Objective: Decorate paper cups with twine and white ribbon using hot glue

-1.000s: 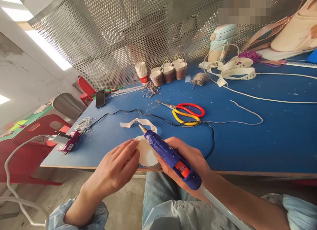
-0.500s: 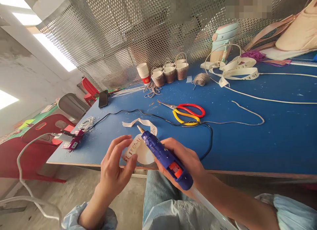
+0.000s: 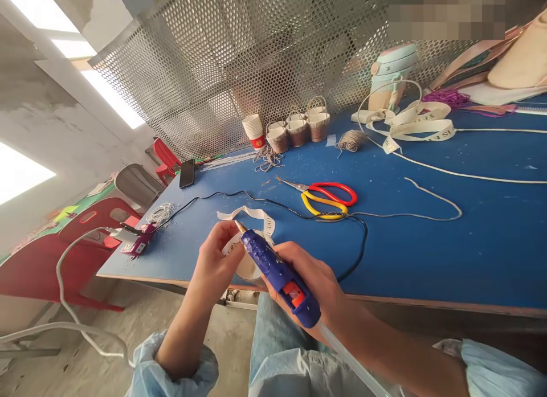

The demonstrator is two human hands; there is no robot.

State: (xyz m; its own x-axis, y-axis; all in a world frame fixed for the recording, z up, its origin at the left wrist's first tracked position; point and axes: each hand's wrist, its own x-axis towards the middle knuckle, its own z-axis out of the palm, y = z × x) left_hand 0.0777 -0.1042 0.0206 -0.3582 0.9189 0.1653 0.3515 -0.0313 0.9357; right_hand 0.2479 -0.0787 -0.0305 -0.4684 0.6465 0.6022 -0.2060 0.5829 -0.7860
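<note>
My right hand grips a blue hot glue gun, with a clear glue stick running out of its back end. Its metal nozzle points away and to the left, close to the fingers of my left hand. Those fingers are closed on a cream ribbon with printed letters, which curls over the tabletop beyond. Between my hands is a small pale round piece, perhaps a cup, mostly hidden by the glue gun and the fingers.
Scissors with red and yellow handles lie on the blue table, across a black cord. Small baskets, stacked paper cups, twine, more ribbon and a bottle stand farther back. A phone lies at left.
My left fingers, spread beside the ribbon before, have closed on it and moved up near the nozzle. The glue gun has shifted slightly left. The whole view has swung a little left.
</note>
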